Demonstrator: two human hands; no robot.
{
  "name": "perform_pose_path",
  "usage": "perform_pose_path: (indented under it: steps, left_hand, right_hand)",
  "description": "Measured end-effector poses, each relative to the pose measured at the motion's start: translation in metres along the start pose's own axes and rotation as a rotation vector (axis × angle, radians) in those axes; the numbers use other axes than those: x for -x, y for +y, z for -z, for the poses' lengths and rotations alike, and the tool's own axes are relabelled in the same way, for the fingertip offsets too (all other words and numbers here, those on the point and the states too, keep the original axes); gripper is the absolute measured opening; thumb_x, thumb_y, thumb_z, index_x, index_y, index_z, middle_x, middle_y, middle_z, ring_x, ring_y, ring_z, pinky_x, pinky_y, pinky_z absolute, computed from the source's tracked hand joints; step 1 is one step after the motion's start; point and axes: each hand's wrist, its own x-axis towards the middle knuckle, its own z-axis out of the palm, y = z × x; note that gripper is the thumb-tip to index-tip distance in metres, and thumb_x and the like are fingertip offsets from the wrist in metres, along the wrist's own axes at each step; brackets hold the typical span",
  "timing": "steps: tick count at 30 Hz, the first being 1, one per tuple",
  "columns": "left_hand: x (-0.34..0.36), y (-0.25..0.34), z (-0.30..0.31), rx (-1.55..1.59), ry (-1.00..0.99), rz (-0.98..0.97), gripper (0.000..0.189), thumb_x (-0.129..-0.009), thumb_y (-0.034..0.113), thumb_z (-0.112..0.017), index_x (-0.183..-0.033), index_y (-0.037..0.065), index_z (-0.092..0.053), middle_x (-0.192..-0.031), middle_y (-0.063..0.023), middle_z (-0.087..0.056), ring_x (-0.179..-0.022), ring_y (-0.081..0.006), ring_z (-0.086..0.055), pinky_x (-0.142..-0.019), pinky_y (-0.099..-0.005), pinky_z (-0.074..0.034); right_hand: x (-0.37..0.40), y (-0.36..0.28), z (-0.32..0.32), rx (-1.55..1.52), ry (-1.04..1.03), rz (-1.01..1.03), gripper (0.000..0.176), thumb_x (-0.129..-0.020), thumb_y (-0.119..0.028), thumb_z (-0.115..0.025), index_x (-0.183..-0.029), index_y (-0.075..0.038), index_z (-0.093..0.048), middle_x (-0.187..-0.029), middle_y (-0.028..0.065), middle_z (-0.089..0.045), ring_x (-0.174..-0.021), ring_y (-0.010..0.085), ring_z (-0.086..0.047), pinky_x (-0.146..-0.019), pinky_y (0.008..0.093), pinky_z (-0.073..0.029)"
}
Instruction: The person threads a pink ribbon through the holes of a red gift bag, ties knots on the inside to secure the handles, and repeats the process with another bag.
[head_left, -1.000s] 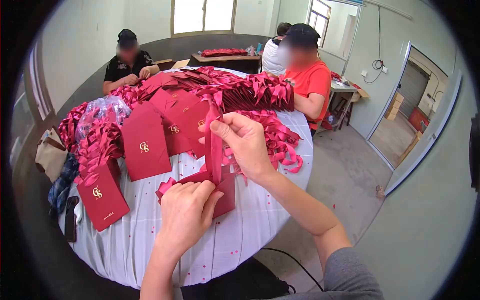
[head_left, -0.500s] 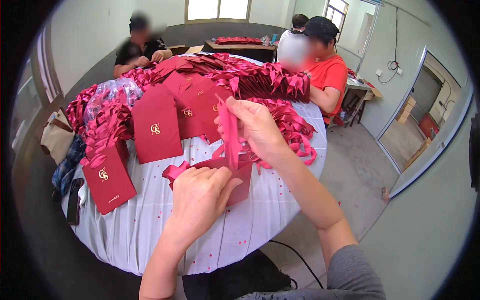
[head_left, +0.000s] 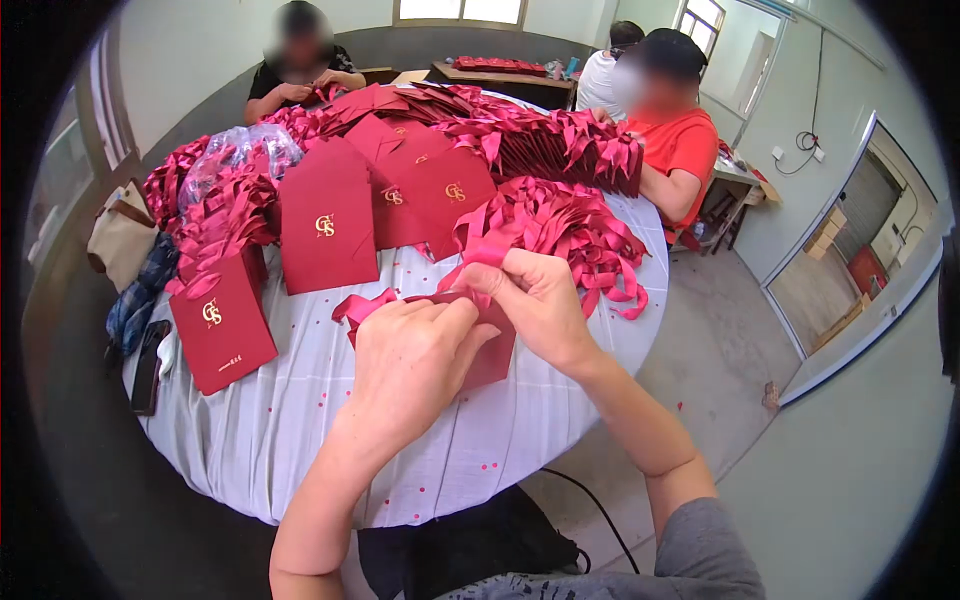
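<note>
My left hand (head_left: 408, 362) is closed on the top edge of a red paper bag (head_left: 492, 358), its fingers wrapped over the rim. Pinched in my right hand (head_left: 530, 300) is a pink ribbon (head_left: 487, 252), held right at the bag's upper edge; a loop of it sticks up above the fingers. Another ribbon end (head_left: 366, 306) shows to the left of my left hand. Behind my hands, red bags with gold letters (head_left: 328, 225) lie beside a heap of ribbons (head_left: 570, 232).
The round table has a white cloth (head_left: 300, 440). A red bag (head_left: 222, 330), a phone (head_left: 150, 368) and plastic wrap (head_left: 240, 150) are at the left. A person in black (head_left: 300, 75) sits across; a person in red (head_left: 680, 145) sits at the right.
My right hand has come down with the ribbon to the bag's edge, close to my left hand. The ribbon no longer stands up as a long strip. The view has shifted slightly.
</note>
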Motion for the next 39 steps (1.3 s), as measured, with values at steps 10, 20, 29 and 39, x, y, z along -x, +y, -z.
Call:
perform_pose_path:
  steps: [10, 20, 29, 39]
  left_hand:
    - [0.019, -0.004, 0.048, 0.025, 0.325, 0.118, 0.022, -0.075, -0.004, -0.066, -0.096, -0.001, -0.058, -0.088, -0.0145, -0.057, -0.087, -0.0325, -0.055, -0.075, -0.0394, -0.045]
    - [0.077, -0.052, 0.052, 0.652, -0.168, 0.934, 0.05, -0.097, 0.044, -0.047, -0.099, -0.004, -0.062, -0.086, -0.0072, -0.065, -0.081, -0.0119, -0.058, -0.075, -0.0288, -0.045]
    - [0.038, -0.103, 0.032, 1.369, -0.137, 0.94, 0.023, -0.095, 0.019, -0.055, -0.108, 0.002, -0.06, -0.113, -0.0157, -0.065, -0.1, -0.0186, -0.063, -0.09, -0.0317, -0.048]
    - [0.039, -0.123, 0.006, 1.656, 0.055, 0.782, 0.02, -0.1, 0.021, -0.045, -0.102, 0.003, -0.053, -0.079, -0.0066, -0.06, -0.07, -0.0205, -0.063, -0.075, -0.036, -0.053]
  right_hand:
    - [-0.021, 0.003, -0.013, -0.091, 0.05, 0.045, 0.018, -0.092, -0.009, -0.059, -0.092, 0.008, -0.065, -0.08, 0.0049, -0.067, -0.075, 0.0089, -0.061, -0.07, 0.0226, -0.049]
    - [-0.023, 0.03, -0.033, -0.069, -0.111, -0.023, 0.018, -0.091, -0.01, -0.061, -0.095, 0.007, -0.064, -0.083, 0.0073, -0.068, -0.077, 0.0111, -0.064, -0.07, 0.0242, -0.05]
    - [-0.011, 0.047, -0.035, 0.334, -0.217, 0.125, 0.011, -0.089, -0.007, -0.061, -0.09, 0.003, -0.067, -0.081, 0.0077, -0.065, -0.075, 0.0136, -0.062, -0.066, 0.0263, -0.048]
    - [-0.004, 0.058, -0.042, 0.372, -0.258, 0.28, 0.013, -0.084, -0.008, -0.067, -0.082, 0.003, -0.06, -0.068, 0.0128, -0.052, -0.061, 0.0231, -0.051, -0.056, 0.0335, -0.04]
